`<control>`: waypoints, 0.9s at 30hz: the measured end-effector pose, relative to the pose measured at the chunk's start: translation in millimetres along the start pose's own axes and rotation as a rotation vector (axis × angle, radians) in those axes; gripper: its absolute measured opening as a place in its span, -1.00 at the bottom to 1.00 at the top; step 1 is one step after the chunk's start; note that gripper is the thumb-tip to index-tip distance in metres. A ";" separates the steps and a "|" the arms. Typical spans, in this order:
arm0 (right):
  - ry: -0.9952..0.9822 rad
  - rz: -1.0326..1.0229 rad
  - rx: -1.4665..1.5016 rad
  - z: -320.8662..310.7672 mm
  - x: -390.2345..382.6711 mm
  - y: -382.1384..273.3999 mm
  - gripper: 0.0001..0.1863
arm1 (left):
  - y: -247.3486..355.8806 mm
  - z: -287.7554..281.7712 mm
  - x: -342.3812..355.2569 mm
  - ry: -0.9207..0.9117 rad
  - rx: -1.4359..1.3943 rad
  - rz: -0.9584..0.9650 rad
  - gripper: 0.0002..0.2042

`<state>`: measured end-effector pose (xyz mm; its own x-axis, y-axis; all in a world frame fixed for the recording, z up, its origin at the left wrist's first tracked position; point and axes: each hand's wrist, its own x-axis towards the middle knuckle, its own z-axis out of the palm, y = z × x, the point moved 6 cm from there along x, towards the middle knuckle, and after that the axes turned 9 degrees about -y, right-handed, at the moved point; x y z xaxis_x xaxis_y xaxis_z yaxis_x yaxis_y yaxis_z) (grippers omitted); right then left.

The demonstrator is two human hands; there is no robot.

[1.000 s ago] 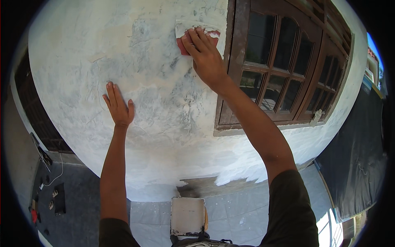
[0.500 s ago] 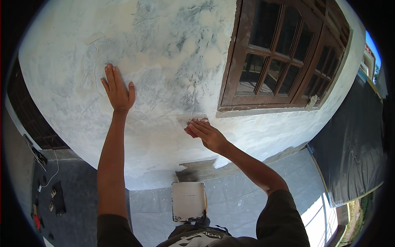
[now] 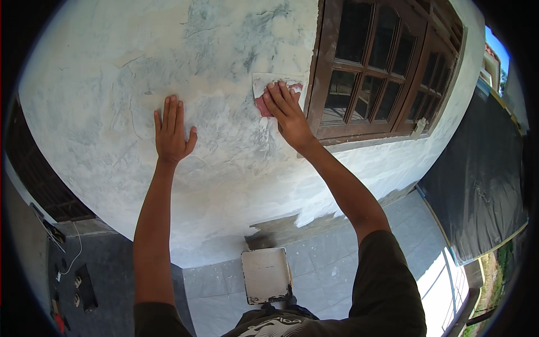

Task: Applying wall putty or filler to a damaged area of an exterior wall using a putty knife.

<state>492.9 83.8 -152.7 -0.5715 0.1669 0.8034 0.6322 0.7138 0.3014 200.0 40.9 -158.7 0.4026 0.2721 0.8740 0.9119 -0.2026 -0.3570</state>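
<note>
My left hand (image 3: 173,135) lies flat on the patchy white and grey plastered wall (image 3: 90,67), fingers stretched out. My right hand (image 3: 292,121) is closed over a red scraper (image 3: 263,105) with a whitish, smeared blade, held against the wall just left of the brown wooden window (image 3: 372,67). On the floor below stands a pale square bucket or tray (image 3: 264,269) with dark smears at its edge.
A dark barred opening (image 3: 42,163) is at the far left, above a dark floor with a white cord and sandals (image 3: 77,283). Black sheeting (image 3: 471,180) stands at the right. Grey tiles (image 3: 314,275) run along the wall's base.
My right hand with the scraper went down below the window's corner, then came back up beside the window, lower than a second ago. My left hand shows slightly farther right on the wall.
</note>
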 end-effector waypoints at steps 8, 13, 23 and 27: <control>-0.393 0.067 0.426 42.7 -167.7 -106.6 -0.29 | 3.9 -1.2 0.4 0.026 -0.031 0.008 -0.30; -0.142 0.111 0.427 -31.7 -74.7 -60.9 -0.35 | 6.0 -0.2 2.7 0.001 -0.050 0.013 -0.29; 0.144 0.054 -0.068 -58.2 50.8 10.3 -0.29 | 4.4 -2.7 3.3 -0.036 -0.027 -0.004 -0.30; 0.034 0.051 -0.086 -15.9 -1.5 -4.8 -0.29 | 5.5 -1.4 5.5 -0.046 -0.019 -0.013 -0.30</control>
<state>499.1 69.3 -147.2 -0.5203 0.1773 0.8354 0.7034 0.6438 0.3014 207.1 40.0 -155.5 0.3945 0.3173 0.8624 0.9155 -0.2169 -0.3390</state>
